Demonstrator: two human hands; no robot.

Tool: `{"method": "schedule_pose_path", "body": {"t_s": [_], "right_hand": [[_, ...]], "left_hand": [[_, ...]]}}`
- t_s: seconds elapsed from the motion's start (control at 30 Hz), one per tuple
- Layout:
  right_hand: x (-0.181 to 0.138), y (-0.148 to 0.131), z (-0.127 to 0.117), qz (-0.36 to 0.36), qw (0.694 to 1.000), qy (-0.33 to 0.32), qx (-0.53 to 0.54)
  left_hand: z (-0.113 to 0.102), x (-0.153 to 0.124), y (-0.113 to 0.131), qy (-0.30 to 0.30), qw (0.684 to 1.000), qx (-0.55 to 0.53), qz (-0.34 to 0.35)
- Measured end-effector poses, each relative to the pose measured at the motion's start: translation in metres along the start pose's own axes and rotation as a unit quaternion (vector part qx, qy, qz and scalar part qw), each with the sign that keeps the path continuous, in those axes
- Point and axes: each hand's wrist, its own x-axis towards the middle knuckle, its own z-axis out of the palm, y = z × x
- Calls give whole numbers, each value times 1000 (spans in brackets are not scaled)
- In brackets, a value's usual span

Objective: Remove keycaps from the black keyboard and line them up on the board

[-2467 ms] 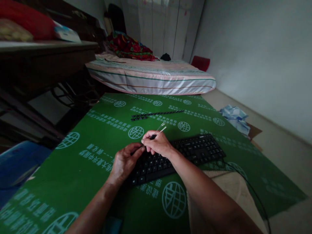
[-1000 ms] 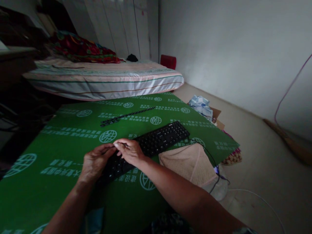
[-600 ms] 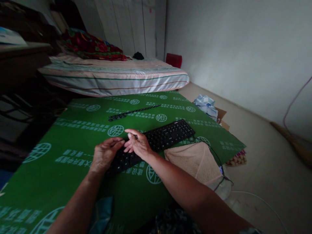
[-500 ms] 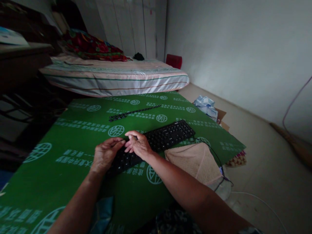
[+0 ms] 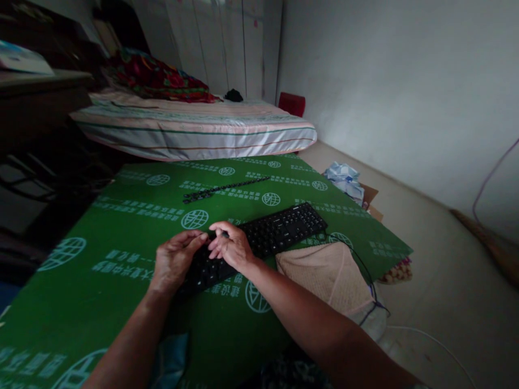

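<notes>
A black computer keyboard (image 5: 279, 229) lies at a slant on the green table. Over its left part, my left hand (image 5: 176, 256) has thumb and forefinger pinched together; whatever sits between those fingertips is too small to make out. Close beside it, my right hand (image 5: 231, 247) is above the keys with its fingers curled in. A small dark piece (image 5: 225, 234), possibly a keycap, shows between its fingers. Beyond the keyboard, several loose black keycaps (image 5: 223, 189) are lined up in a long row. The hands cover part of the keyboard's left half.
A beige cloth (image 5: 324, 273) lies right of my forearm, with the black cable (image 5: 367, 270) running past it. The green table (image 5: 133, 232) reaches a bed (image 5: 194, 129) at the back. A cardboard box (image 5: 368, 194) stands on the floor to the right.
My right hand's fingers have curled slightly, and a small dark piece now shows between them. The left hand keeps its pinch. The whole view has shifted slightly.
</notes>
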Motion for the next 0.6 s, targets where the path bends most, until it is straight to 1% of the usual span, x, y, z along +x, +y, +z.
{"method": "schedule_pose_path", "body": {"t_s": [0.17,0.27,0.37,0.5,0.6], "right_hand": [[4,6,3,-13,999,18,-38],[5,8,4,-36,995,26,-94],[6,9,4,-66,983,33,-166],[7,8,6,-73,970,29,-230],[8,3,9,-91,957,27,-276]], "left_hand": [[-1,-3,4,1,1000,7,-8],[-2,-4,6,0,1000,4,-20],[-2,-4,7,4,999,-2,-35],[-2,-2,7,22,999,5,-35],[-3,0,4,28,999,19,-33]]}}
